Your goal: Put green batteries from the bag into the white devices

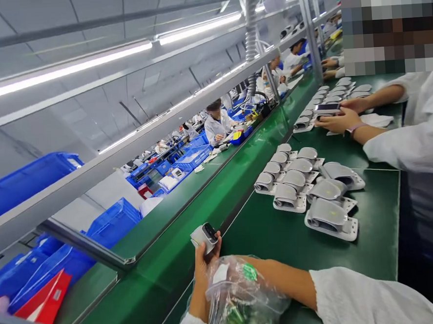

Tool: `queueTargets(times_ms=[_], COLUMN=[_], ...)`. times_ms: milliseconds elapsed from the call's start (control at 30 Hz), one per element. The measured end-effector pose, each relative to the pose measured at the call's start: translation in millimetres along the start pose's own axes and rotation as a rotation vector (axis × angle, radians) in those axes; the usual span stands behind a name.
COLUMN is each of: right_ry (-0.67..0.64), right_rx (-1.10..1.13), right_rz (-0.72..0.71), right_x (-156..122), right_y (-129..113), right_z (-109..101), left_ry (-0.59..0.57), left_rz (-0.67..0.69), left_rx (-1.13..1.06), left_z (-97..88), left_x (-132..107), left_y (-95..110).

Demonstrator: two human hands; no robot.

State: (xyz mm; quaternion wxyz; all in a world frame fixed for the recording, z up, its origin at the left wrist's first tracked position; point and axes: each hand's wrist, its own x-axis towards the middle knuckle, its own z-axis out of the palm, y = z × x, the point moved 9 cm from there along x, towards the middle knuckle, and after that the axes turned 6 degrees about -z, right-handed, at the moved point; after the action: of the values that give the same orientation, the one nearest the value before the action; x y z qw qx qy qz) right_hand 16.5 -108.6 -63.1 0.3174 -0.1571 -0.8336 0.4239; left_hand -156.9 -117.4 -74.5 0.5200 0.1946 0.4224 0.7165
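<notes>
My left hand (204, 265) is raised over the green bench edge, its fingers closed around a small grey device (205, 237) with a dark face. A crumpled clear plastic bag (239, 297) with green contents and a green sticker lies against my left wrist. My right forearm, in a white sleeve, reaches in from the right, and the bag hides my right hand. Several grey devices on white bases (306, 186) stand grouped on the green mat (272, 237) just beyond.
A green conveyor belt (204, 197) runs away to the left of the mat under a metal shelf rail (128, 152). A co-worker in white (413, 135) on the right holds a device (326, 109). Blue crates (113, 219) and other workers sit further back.
</notes>
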Motion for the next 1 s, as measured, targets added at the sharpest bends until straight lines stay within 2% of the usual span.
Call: queueTargets(times_ms=[200,300,367,500,567,667,767,800,867,933,1000], right_ry=[-0.25,-0.264,-0.236,-0.116,-0.096,-0.06,0.023,0.047,0.115,0.259,0.421], right_rx=[0.136,0.168,0.193,0.282,0.328,0.398,0.521,0.556,0.563,0.473,0.334], right_rz=[-0.064,-0.069,-0.012,0.163,0.231,0.335,0.422,0.432,0.406,0.354,0.293], right_x=[51.9,61.6,60.0,52.6,49.7,46.4,44.6,45.0,48.1,50.6,49.3], right_y=[16.2,25.2,29.9,33.2,33.8,41.9,54.6,57.4,59.7,59.0,52.0], right_z=[29.9,31.2,26.9,13.5,12.6,16.3,22.0,23.5,19.2,-1.0,-29.5], left_ry=[-0.035,-0.09,-0.106,-0.113,-0.145,-0.224,-0.323,-0.325,-0.289,-0.213,-0.089], left_rz=[-0.025,-0.139,-0.194,-0.17,-0.202,-0.397,-0.577,-0.57,-0.469,-0.309,-0.135], left_rx=[-0.212,-0.224,-0.181,0.038,0.177,0.393,0.567,0.589,0.581,0.541,0.492], left_z=[7.4,18.0,18.0,-1.6,-10.3,-13.9,-6.9,-4.0,0.7,0.3,-8.5], left_x=[-12.3,-25.0,-35.8,-58.4,-69.8,-87.5,-102.4,-102.7,-96.3,-83.9,-68.4], left_y=[14.0,8.3,1.0,-4.2,-2.8,1.2,10.6,16.2,26.0,31.1,32.4])
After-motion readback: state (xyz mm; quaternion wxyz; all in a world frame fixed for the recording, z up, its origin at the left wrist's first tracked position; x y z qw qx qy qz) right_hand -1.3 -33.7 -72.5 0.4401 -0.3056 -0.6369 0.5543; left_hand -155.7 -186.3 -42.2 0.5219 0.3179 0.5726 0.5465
